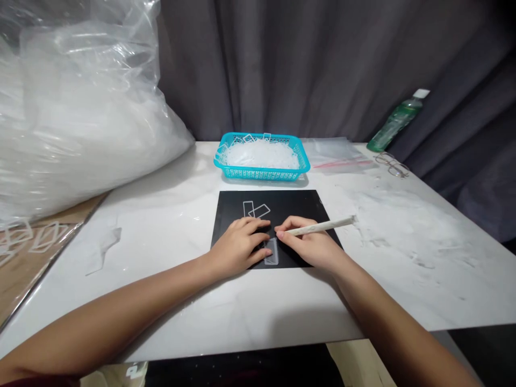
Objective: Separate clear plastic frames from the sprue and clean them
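Note:
My right hand (312,242) is closed around a slim white pen-like tool (322,226), whose far end is greyish; its working tip is hidden by my fingers. My left hand (244,243) lies with its fingers stretched and apart on a black mat (288,201). Its lower fingertips rest at the edge of a small clear rectangular plastic piece (272,252), just left of my right hand. Beyond my left fingers, two thin white rectangular frames (258,209) overlap on the mat.
Behind the mat stands a blue basket (262,173) heaped with white frames. A huge clear bag (88,118) bulges at the left. Plastic zip bags (338,153), glasses (392,165) and a green bottle (397,124) lie or stand at back right. White scraps (382,231) litter the table's right side.

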Tool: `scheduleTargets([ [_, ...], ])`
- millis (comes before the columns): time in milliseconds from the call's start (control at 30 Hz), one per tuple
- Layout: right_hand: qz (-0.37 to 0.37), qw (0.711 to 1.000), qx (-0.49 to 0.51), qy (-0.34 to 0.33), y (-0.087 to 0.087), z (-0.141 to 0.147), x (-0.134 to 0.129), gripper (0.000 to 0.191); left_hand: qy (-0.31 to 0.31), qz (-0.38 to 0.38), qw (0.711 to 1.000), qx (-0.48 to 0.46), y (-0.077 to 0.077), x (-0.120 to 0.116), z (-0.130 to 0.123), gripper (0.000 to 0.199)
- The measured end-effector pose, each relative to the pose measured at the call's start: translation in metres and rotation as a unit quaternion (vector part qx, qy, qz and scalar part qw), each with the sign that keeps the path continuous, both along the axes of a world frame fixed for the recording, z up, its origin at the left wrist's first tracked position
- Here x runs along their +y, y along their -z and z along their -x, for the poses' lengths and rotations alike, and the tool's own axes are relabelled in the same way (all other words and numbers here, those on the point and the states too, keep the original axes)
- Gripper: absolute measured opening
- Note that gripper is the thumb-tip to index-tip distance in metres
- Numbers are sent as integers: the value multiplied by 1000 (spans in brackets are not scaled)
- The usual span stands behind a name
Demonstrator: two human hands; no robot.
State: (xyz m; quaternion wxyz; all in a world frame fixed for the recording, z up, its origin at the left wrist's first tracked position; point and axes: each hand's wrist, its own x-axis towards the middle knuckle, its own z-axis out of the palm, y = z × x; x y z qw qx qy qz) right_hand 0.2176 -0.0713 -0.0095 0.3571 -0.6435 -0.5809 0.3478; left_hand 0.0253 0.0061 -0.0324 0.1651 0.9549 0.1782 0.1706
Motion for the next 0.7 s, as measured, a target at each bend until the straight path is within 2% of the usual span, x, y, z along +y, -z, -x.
scheduleTargets([
  [133,15,996,88,13,1,3,-1,19,-18,61,997,-49,-4,0,4,9],
  [200,0,989,144,44,-1,5,-3,22,-50,41,994,-91,-10,2,9,6],
  [267,-23,979,185,78,-5,8,-5,24,-66,-19,988,-141,-16,3,15,5],
  [367,-10,966,243,89,-10,16,-11,25,-32,-87,977,-190,-24,2,24,9],
  [467,48,933,352,65,-15,25,-16,25,17,-51,977,-205,-27,-1,30,15],
  [567,40,899,429,78,-16,31,-17,23,71,-11,974,-214,-24,-4,32,21],
  [700,22,891,443,102,-16,28,-15,24,78,22,975,-208,-22,-4,30,24],
])
